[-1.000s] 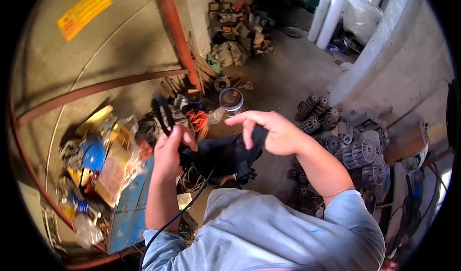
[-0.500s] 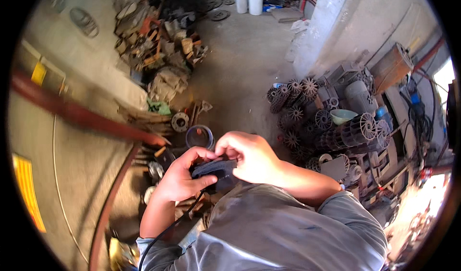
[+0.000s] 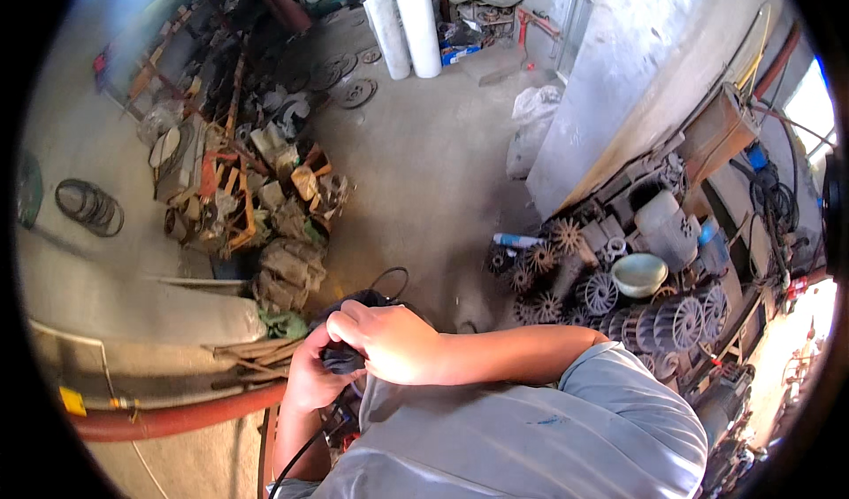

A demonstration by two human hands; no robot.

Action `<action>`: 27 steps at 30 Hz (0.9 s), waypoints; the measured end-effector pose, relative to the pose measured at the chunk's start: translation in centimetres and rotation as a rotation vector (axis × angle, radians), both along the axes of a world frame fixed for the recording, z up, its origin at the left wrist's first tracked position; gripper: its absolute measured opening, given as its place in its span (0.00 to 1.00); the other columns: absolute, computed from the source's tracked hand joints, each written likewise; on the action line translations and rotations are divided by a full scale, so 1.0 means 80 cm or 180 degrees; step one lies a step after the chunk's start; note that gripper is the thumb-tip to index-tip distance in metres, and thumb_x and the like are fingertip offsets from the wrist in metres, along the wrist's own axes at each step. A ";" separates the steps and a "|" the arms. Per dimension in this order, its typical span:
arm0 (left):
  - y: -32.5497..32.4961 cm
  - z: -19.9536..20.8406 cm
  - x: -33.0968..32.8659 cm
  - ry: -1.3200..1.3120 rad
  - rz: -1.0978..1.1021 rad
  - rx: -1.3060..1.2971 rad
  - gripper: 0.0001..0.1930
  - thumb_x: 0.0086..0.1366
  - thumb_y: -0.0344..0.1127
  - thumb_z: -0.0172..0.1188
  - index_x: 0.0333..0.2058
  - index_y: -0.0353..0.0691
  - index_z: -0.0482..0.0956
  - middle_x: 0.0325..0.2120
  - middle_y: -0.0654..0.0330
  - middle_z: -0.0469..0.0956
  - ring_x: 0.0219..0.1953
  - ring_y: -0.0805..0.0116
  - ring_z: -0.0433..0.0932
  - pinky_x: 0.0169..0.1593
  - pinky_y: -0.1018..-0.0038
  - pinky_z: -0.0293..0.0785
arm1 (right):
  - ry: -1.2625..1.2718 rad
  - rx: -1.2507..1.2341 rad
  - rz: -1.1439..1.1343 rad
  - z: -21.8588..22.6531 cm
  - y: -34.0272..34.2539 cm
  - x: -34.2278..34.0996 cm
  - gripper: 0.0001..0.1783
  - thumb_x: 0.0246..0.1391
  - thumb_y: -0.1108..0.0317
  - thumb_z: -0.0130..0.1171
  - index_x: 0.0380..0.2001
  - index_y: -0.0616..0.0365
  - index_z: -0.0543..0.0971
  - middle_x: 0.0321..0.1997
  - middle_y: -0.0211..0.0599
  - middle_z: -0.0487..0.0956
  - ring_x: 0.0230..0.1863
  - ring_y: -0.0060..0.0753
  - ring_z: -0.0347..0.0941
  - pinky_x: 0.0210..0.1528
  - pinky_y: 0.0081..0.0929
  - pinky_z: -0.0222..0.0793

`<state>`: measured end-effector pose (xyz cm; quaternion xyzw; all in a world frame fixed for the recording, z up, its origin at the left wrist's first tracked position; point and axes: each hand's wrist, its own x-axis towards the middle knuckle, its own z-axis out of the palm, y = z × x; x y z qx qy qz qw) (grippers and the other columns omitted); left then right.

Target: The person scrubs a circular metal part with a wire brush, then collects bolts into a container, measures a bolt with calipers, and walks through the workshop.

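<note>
My left hand (image 3: 307, 371) and my right hand (image 3: 386, 340) are together in front of my chest, both closed on a dark, soft-looking curved object (image 3: 340, 357). Most of it is hidden behind the fingers, so its exact kind does not show. The right hand lies over it from the right, fingers bent down; the left grips it from the left side. A thin black cable (image 3: 305, 453) runs along my left forearm near my wrist. Just beyond the knuckles is another dark shape with a thin black loop (image 3: 391, 281); whether it joins the held object I cannot tell.
Finned metal rotors (image 3: 601, 293), a pale green bowl (image 3: 638, 274) and motor parts crowd the right. Scrap (image 3: 232, 196) is heaped at the left, above a red pipe (image 3: 177, 419). White columns (image 3: 414, 21) stand far ahead on the concrete floor (image 3: 416, 163).
My view has tilted up and shifted. Both hands now sit lower left in it, and the right hand has moved over the dark object, covering more of it.
</note>
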<state>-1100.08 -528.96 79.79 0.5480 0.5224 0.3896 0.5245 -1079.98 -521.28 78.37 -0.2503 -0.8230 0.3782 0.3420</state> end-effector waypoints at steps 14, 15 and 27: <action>0.702 -0.036 -0.061 -0.0204 -0.0637 -0.1036 0.12 0.65 0.17 0.73 0.45 0.36 0.88 0.40 0.66 0.90 0.44 0.78 0.84 0.51 0.72 0.82 | -0.1158 -0.0432 0.0082 0.038 0.652 -0.027 0.11 0.64 0.71 0.61 0.49 0.55 0.80 0.45 0.43 0.80 0.46 0.57 0.84 0.46 0.52 0.81; 0.752 -0.025 -0.057 0.0050 -0.0943 -0.0930 0.12 0.65 0.17 0.71 0.46 0.36 0.88 0.39 0.65 0.90 0.44 0.78 0.84 0.51 0.73 0.82 | -0.1084 -0.0638 -0.0045 0.042 0.683 -0.019 0.12 0.63 0.71 0.62 0.49 0.55 0.80 0.45 0.43 0.80 0.47 0.57 0.84 0.47 0.52 0.81; 1.269 0.019 0.085 0.0662 -0.1206 -0.0595 0.13 0.68 0.13 0.59 0.44 0.37 0.84 0.36 0.68 0.80 0.40 0.76 0.77 0.48 0.77 0.74 | 0.0005 -0.2104 -0.2540 -0.048 0.958 0.256 0.18 0.71 0.64 0.68 0.59 0.60 0.87 0.53 0.45 0.92 0.55 0.39 0.90 0.56 0.38 0.85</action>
